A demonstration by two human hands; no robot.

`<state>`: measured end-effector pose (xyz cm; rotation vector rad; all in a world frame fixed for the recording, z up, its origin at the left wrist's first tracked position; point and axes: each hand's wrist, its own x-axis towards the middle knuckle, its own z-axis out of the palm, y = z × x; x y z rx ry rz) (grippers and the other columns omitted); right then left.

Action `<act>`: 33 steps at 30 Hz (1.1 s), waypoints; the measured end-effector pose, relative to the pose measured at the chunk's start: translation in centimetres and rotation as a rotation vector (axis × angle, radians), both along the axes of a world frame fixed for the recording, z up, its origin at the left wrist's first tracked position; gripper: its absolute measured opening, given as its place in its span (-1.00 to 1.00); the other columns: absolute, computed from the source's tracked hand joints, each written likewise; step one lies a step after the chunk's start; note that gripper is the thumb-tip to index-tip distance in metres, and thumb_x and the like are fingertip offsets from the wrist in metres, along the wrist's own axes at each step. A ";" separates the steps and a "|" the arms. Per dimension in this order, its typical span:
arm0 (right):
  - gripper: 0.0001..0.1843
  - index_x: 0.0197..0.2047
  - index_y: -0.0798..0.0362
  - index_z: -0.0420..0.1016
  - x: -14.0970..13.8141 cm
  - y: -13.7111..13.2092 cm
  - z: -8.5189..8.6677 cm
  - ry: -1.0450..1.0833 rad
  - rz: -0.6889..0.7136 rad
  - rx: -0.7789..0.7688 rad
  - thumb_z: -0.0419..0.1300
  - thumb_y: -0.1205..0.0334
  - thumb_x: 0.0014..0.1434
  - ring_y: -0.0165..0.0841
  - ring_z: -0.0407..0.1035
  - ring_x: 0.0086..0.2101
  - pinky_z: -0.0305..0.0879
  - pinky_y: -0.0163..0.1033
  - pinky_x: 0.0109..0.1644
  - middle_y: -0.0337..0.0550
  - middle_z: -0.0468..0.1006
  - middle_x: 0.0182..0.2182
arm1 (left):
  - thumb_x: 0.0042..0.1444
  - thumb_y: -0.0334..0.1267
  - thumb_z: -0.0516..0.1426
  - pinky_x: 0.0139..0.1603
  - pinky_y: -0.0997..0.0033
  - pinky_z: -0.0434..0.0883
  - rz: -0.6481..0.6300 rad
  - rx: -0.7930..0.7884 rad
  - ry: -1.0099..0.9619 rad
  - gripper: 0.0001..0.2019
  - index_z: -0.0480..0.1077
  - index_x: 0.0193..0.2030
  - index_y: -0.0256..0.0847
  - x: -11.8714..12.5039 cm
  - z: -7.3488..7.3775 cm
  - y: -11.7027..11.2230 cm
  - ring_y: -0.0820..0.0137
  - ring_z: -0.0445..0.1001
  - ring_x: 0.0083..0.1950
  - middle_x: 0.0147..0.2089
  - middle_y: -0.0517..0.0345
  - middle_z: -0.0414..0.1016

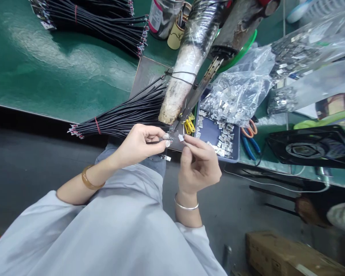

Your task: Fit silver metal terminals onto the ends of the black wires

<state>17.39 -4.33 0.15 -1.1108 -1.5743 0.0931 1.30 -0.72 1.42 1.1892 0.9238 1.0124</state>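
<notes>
Thumb and fingertips of my left hand [143, 143] are pinched on the end of a thin black cable, whose tip points right. Facing it, my right hand [199, 161] pinches a small metal connector [181, 137] between thumb and forefinger. A short gap separates the cable end from the connector. Behind my left hand lies a bundle of black cables [123, 111], tied with a red band. Just beyond my hands hangs the blunt end of a plastic-wrapped tube [175, 88]. Right of it, a blue tray [212, 132] holds many loose metal connectors.
A perforated metal nozzle [202, 86] slants down beside the tube. Yellow snips [189, 125], pliers [249, 140] and a black fan [307, 147] lie on the green table [74, 76]. Plastic bags of connectors [232, 88] crowd the right. More cables [103, 28] lie back left.
</notes>
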 end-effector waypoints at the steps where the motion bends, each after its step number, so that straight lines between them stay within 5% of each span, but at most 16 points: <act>1: -0.83 -0.12 -0.07 0.58 0.0 0.0 0.0 -0.044 0.014 0.027 0.30 0.39 0.28 -0.29 0.65 -0.18 0.63 -0.15 -0.10 -0.18 0.72 -0.18 | -0.03 -0.30 0.26 -0.57 0.57 0.03 0.005 -0.001 -0.001 -0.87 0.48 -0.48 -0.32 0.1 0.0 0.0 0.62 0.04 -0.57 -0.64 0.35 0.13; 5: -0.83 -0.13 -0.06 0.58 0.1 -0.1 -0.4 -0.137 0.046 0.037 0.33 0.40 0.26 -0.28 0.67 -0.21 0.65 -0.16 -0.12 -0.18 0.74 -0.19 | -0.06 -0.32 0.25 -0.58 0.58 0.01 0.063 0.014 -0.004 -0.88 0.46 -0.54 -0.31 0.6 0.0 0.1 0.63 0.03 -0.57 -0.64 0.34 0.14; 13: -0.95 -0.17 -0.01 0.49 0.1 0.1 -1.3 0.182 0.070 -0.175 0.24 0.34 0.33 -0.30 0.66 -0.14 0.66 -0.18 -0.12 -0.12 0.71 -0.16 | 0.04 -0.22 0.24 -0.52 0.56 0.25 0.135 0.044 0.066 -0.81 0.60 -0.46 -0.30 0.7 0.2 0.0 0.52 0.30 -0.49 -0.51 0.15 0.49; 24: -0.81 -0.23 -0.10 0.45 0.4 1.7 -1.2 -0.233 0.012 0.143 0.28 0.42 0.27 -0.34 0.67 -0.27 0.61 -0.27 -0.21 -0.21 0.76 -0.21 | -0.04 -0.28 0.24 -0.59 0.56 0.12 0.268 0.033 0.094 -0.85 0.60 -0.51 -0.29 1.6 0.2 0.1 0.55 0.17 -0.55 -0.60 0.20 0.36; 33: -0.82 -0.20 -0.10 0.50 0.4 1.8 -0.7 -0.283 -0.002 0.167 0.31 0.41 0.25 -0.31 0.68 -0.26 0.64 -0.26 -0.17 -0.19 0.75 -0.19 | -0.06 -0.29 0.24 -0.62 0.59 0.05 0.314 0.032 0.066 -0.86 0.60 -0.52 -0.30 1.8 0.7 0.2 0.60 0.05 -0.57 -0.64 0.28 0.20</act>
